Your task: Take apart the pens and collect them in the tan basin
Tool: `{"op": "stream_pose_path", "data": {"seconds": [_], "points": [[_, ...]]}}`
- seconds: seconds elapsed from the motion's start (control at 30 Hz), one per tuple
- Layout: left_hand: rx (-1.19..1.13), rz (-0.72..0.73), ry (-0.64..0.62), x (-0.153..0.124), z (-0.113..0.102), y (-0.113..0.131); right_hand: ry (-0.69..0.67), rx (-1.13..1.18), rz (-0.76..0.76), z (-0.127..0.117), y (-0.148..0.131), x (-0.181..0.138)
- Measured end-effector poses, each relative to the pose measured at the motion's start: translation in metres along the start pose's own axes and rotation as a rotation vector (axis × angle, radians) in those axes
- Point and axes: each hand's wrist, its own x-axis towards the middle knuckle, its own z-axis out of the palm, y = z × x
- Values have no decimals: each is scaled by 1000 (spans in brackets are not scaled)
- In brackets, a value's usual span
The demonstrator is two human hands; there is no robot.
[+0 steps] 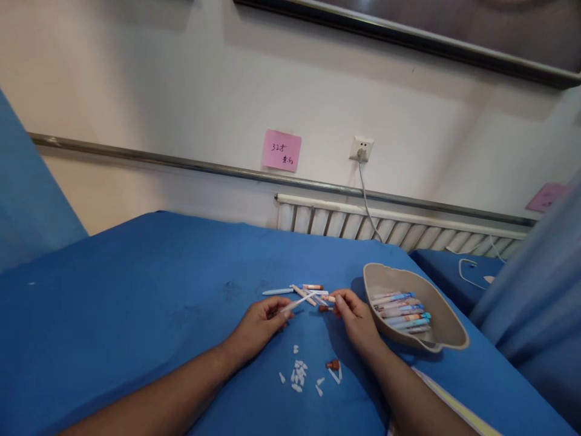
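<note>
Angling inward, the left hand [264,320] is pinching a slim white stick [299,301] and the right hand [356,318] a short pale piece [330,298].

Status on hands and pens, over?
Left hand pinching white stick; right hand gripping pen piece. Loose pens close behind, could get in the way. Small white tips scattered nearer camera.

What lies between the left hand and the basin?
In the head view, pen parts and the right hand lie between the left hand and the basin.
</note>
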Motion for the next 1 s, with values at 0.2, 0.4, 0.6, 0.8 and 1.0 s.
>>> {"op": "stream_pose_path", "data": {"seconds": [0.2,0.4,0.6,0.8,1.0], "points": [[52,11,-42,-2,1,2,44,-71,-17,-3,-1,-1],[98,42,-85,-4,2,2,-8,-130,-134,-3,-2,-3],[168,58,-118,-7,2,7,-165,-201,-207,2,-16,-13],[113,46,-151,-9,3,9,-260,-181,-137,8,-21,-20],[77,-6,-187,-10,5,10,-236,-148,-177,7,-21,-20]]}}
